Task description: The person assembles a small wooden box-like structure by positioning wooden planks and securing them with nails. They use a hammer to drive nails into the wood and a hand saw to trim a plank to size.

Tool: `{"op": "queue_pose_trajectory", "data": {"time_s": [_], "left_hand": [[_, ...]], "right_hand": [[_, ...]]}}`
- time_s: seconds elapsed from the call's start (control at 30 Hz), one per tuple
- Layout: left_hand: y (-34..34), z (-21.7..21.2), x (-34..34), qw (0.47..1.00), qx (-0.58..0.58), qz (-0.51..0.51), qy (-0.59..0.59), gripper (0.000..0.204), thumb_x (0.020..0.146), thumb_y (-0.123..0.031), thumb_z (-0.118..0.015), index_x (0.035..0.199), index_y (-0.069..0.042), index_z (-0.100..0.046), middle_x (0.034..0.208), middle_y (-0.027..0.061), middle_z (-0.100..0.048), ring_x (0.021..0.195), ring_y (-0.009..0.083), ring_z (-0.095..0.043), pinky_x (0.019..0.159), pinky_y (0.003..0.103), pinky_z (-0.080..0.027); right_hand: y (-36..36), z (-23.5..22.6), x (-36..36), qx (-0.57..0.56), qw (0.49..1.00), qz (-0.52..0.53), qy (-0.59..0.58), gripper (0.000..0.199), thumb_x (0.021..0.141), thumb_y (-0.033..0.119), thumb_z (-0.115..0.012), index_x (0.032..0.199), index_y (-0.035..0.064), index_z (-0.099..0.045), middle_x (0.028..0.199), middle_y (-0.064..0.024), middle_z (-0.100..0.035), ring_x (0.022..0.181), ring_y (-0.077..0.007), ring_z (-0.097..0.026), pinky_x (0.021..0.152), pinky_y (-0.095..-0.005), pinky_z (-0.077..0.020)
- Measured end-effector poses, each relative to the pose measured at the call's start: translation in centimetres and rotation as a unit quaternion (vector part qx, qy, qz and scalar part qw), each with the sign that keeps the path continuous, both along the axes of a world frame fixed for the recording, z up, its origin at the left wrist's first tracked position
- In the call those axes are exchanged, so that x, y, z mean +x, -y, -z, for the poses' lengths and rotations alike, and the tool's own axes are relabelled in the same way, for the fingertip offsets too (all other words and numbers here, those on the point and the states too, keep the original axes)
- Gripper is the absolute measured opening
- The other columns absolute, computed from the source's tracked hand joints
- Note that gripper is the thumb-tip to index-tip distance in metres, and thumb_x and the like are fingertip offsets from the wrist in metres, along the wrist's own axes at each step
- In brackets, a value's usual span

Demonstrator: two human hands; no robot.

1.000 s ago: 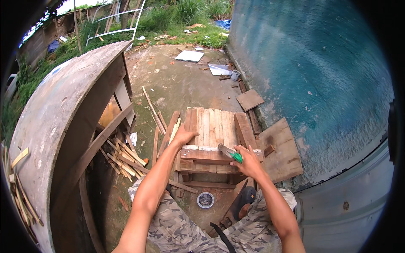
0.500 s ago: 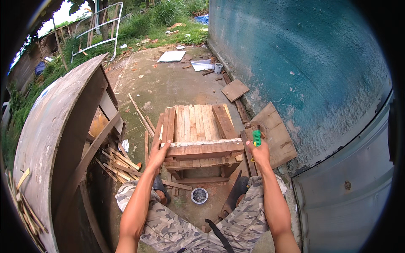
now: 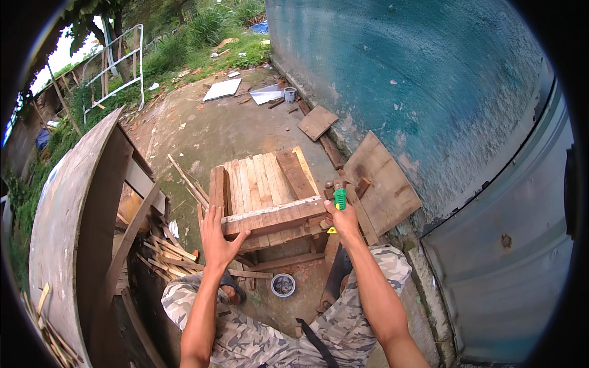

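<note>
Fingers of our left hand [image 3: 219, 244] lay spread at the left end of the long board [image 3: 276, 219], mid-frame; our right hand [image 3: 345, 222] clenched a green-handled hammer [image 3: 340, 197] beside the right end. Slats [image 3: 261, 178] already lay side by side behind; whether the board was fastened, we couldn't tell.

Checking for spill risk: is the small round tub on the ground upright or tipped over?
Upright. The tub has its pale rim facing up, dark contents visible inside; how full, I cannot tell.
</note>
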State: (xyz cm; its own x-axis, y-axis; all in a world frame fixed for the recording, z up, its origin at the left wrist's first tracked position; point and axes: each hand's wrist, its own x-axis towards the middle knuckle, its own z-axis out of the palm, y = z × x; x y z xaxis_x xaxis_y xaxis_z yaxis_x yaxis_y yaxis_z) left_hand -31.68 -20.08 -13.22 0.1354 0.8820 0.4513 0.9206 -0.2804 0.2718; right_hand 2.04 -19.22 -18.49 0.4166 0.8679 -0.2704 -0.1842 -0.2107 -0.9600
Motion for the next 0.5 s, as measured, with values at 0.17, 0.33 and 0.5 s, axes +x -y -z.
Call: {"op": "queue_pose_trajectory", "data": {"time_s": [0.17,0.33,0.5], "left_hand": [[-4.3,-1.9,9.0,0.967,-0.215,0.051,0.130,0.077,0.087,-0.058,-0.068,0.125,0.009,-0.064,0.118,0.0325,-0.067,0.118,0.0434,-0.063,0.100,0.047,-0.049],[-11.5,-2.4,16.7,0.915,-0.403,0.003,0.023,0.095,0.085,-0.077,-0.056,0.115,0.013,-0.068,0.108,0.0356,-0.069,0.106,0.0439,-0.069,0.093,0.049,-0.053],[-12.8,-1.4,19.6,0.916,-0.399,0.027,-0.023,0.101,0.072,-0.082,-0.066,0.102,0.014,-0.071,0.104,0.0325,-0.071,0.102,0.0406,-0.072,0.088,0.045,-0.055]], "right_hand": [[0.9,-1.6,0.0,-0.017,0.994,-0.008,-0.110,0.025,0.095,0.021,-0.072,0.103,-0.0012,-0.065,0.096,-0.0085,-0.068,0.079,-0.0160,-0.066,0.062,-0.0309,-0.0531],[1.1,-1.7,0.1,-0.052,0.989,-0.013,-0.136,0.027,0.093,0.020,-0.074,0.107,-0.0004,-0.064,0.101,-0.0099,-0.069,0.087,-0.0196,-0.068,0.071,-0.0326,-0.0561],[1.4,-1.3,0.4,-0.048,0.991,-0.040,-0.116,0.044,0.088,0.030,-0.081,0.111,-0.0021,-0.063,0.104,-0.0118,-0.069,0.093,-0.0230,-0.069,0.081,-0.0361,-0.0585]]}}
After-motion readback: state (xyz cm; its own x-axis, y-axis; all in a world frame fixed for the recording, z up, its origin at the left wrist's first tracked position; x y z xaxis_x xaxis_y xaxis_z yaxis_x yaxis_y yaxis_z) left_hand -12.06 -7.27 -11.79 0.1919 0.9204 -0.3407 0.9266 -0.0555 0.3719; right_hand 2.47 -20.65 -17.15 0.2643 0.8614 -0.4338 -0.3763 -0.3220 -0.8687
